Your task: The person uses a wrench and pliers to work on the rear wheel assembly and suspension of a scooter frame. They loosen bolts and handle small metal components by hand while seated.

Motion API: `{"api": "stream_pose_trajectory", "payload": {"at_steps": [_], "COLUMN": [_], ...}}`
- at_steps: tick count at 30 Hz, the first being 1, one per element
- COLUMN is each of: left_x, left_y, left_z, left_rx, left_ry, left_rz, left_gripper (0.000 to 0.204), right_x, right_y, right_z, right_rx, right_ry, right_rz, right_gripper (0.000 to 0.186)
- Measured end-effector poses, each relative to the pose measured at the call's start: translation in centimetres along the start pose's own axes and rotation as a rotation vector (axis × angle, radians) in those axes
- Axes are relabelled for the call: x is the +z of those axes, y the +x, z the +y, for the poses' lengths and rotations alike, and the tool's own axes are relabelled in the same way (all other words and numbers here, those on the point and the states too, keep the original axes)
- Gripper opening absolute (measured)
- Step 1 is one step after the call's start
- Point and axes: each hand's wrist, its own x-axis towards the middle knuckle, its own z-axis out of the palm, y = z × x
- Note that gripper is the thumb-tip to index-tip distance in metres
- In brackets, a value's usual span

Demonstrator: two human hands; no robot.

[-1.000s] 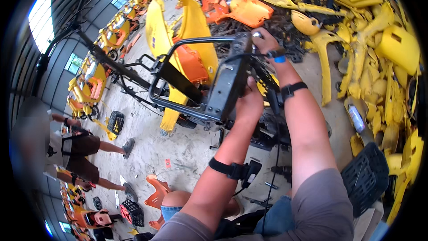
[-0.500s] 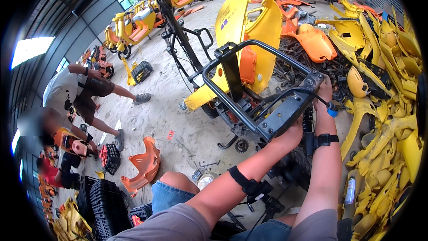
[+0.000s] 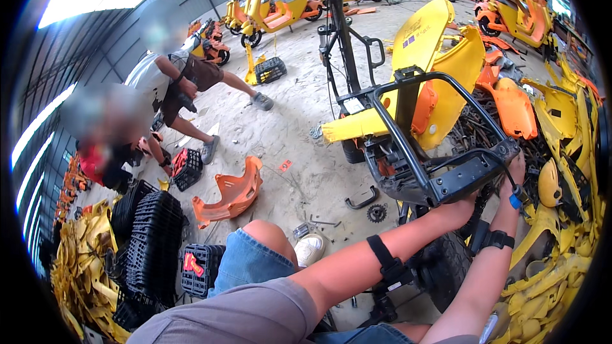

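A black tubular scooter frame (image 3: 408, 153) with a flat metal plate (image 3: 456, 181) at its near end stands in front of me. My right hand (image 3: 516, 167) is closed round the plate's right end, beside a cable with a blue connector (image 3: 515, 200). Below the plate's near edge is my left hand (image 3: 464, 211), its fingers hidden behind the metal. Yellow body panels (image 3: 424, 35) and an orange part (image 3: 426, 107) rise on the frame's far side. A black tyre (image 3: 443, 271) shows under my forearms.
Yellow panels (image 3: 554, 274) heap up at the right. On the sandy floor lie an orange shell (image 3: 233, 194), a sprocket (image 3: 377, 213) and a black bent bar (image 3: 362, 199). Black crates (image 3: 150, 242) are stacked left. Two people (image 3: 143, 79) work there; scooters (image 3: 280, 9) line the back.
My view has swung left, so the frame and my arms sit farther right. Both hands stay at the plate. The standing person at the left has bent arms nearer the body.
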Motion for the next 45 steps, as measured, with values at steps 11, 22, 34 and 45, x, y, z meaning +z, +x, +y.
{"api": "stream_pose_trajectory", "payload": {"at_steps": [11,22,34,45], "left_x": [0.2,2.7,1.9,2.4], "left_y": [-0.2,-0.4,-0.1,-0.1], "left_z": [-1.6,-2.8,-3.1,-3.1], "left_rx": [-0.141,-0.088,-0.034,-0.104], "left_ry": [-0.057,-0.129,-0.066,-0.022], "left_rz": [-0.084,-0.037,0.0,-0.086], "left_gripper": [0.03,0.029,0.024,0.033], "right_x": [1.7,-0.7,0.6,0.6], "right_y": [-0.9,0.9,-0.5,-1.3], "right_z": [-1.6,1.9,2.7,0.6], "right_rx": [0.188,0.165,0.256,0.281], "right_ry": [-0.009,-0.054,0.632,0.079], "right_rz": [0.004,0.006,0.11,0.148], "right_gripper": [0.027,0.038,0.024,0.05]}}
